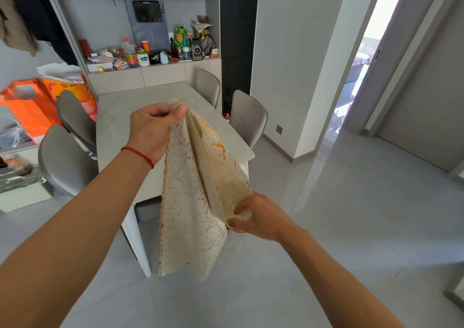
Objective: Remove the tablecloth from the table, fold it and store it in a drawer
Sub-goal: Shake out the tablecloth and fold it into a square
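Lace tablecloth [198, 197], cream with orange-gold edging, held in the air in front of the near end of the table [140, 106], already off its bare top and gathered into several layers. Left hand [153, 126] closed over the upper bunched corner, thumb and fingers pressed together on the fabric, above the table's near edge. Right hand [261, 217] lower and to the right of the table, pinching a folded edge between thumb and fingers. Loose lower corners hanging free below both hands, clear of the floor.

Handling, judged from drape: light, thin, fully limp, with no stiffness to keep a crease; openwork lace likely to snag on fingers or on a drawer edge. Best taken at corners and along the edged hem, with layers aligned before each fold and the whole pinched flat.

Writing: 1 white jar [143, 58] on the shelf behind the table bears a blue label, too small to read; other bottles and packets likewise unreadable.
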A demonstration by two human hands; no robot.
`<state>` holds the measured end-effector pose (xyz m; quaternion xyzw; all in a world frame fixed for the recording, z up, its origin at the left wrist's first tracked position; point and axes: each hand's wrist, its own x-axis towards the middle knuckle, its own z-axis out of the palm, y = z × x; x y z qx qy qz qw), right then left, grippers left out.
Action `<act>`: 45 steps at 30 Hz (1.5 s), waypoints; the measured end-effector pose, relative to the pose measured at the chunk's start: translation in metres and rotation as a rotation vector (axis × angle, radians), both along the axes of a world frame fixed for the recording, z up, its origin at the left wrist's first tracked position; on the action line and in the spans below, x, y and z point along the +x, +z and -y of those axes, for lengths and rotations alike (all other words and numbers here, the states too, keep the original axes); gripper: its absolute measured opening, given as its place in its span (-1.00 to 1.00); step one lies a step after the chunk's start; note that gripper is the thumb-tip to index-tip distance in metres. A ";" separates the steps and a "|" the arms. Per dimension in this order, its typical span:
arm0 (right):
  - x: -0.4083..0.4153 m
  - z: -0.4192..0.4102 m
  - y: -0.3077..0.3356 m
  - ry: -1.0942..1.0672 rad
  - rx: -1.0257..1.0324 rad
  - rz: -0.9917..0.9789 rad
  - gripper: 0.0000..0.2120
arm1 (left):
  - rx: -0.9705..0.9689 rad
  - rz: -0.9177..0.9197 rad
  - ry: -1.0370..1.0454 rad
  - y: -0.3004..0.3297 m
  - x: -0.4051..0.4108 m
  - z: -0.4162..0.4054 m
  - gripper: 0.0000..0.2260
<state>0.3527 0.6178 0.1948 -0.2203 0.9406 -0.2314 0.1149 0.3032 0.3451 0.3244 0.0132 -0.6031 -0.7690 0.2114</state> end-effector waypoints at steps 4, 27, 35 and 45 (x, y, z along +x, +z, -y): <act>0.004 0.004 0.004 -0.031 -0.046 0.030 -0.29 | -0.033 -0.002 0.029 -0.001 -0.001 0.000 -0.84; 0.034 0.034 0.011 -0.155 0.139 -0.137 -0.61 | -0.070 -0.041 0.239 -0.006 0.001 -0.022 -0.88; 0.018 -0.010 0.018 -0.026 0.345 -0.259 -0.84 | -0.090 -0.028 0.254 -0.020 0.000 -0.005 -0.89; 0.011 -0.060 0.037 0.307 0.112 -0.967 -0.93 | -0.051 0.057 0.268 -0.039 0.000 0.033 -0.82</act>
